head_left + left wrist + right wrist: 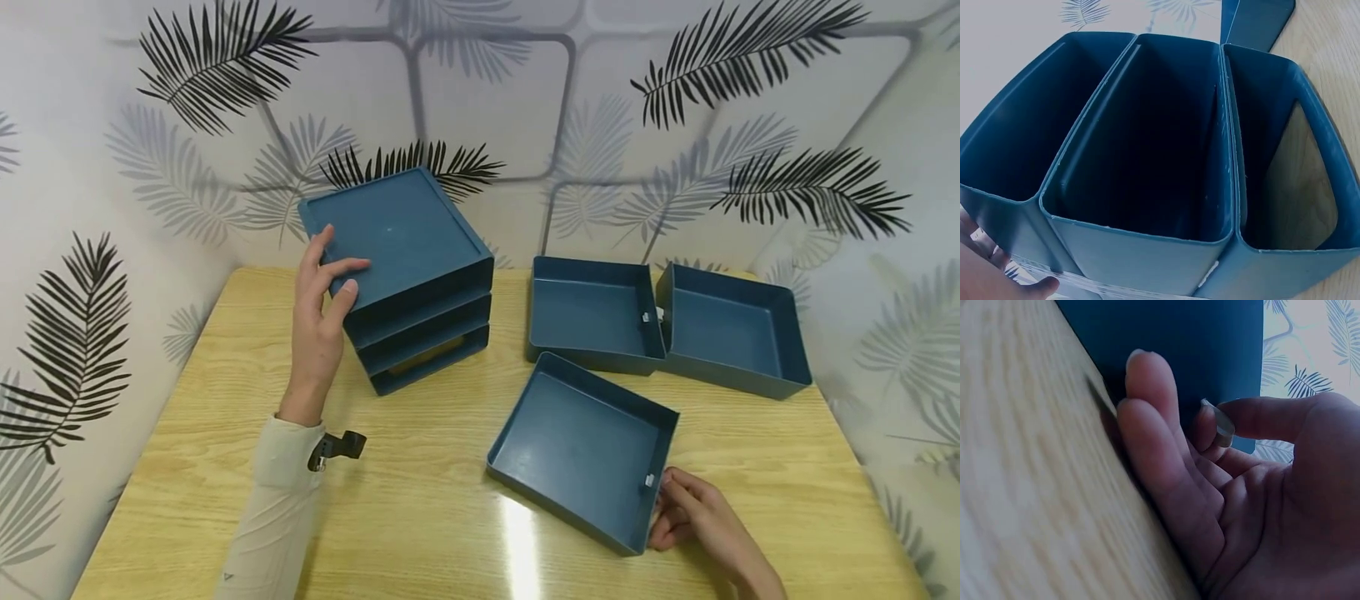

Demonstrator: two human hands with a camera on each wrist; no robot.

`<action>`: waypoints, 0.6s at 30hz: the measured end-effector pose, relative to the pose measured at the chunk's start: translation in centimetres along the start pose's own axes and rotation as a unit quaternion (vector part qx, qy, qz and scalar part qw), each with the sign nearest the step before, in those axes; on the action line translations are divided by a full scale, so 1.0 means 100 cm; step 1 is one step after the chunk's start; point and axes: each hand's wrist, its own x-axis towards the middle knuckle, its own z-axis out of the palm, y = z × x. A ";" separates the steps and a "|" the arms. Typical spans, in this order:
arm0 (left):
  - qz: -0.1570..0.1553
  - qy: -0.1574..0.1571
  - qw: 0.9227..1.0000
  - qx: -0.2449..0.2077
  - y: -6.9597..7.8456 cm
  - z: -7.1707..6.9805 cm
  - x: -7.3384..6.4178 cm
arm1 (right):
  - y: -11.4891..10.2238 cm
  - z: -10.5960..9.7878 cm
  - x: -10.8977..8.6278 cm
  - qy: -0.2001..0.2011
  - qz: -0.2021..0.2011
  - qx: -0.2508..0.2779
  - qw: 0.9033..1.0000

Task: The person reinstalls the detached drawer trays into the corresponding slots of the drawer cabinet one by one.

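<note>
- Left hand (318, 312): fingers spread, laid on top of the blue three-slot cabinet (393, 237); nothing gripped.
- Right hand (701, 517): small knob (1225, 429) on near drawer (585, 450) pinched between thumb and forefinger.
- Near drawer placed at an angle on wooden table (412, 500), right of cabinet.
- Behind it, left rear drawer (588, 308) and right rear drawer (727, 325) set side by side.

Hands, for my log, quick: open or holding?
Left hand: open, resting on the blue boxy plastic cabinet.
Right hand: closed, pinching the small pale handle of the nearest blue rectangular plastic drawer.
</note>
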 end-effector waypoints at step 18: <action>-0.008 0.010 1.000 0.003 0.002 0.002 0.007 | 0.000 0.010 -0.001 -0.044 -0.028 0.016 0.999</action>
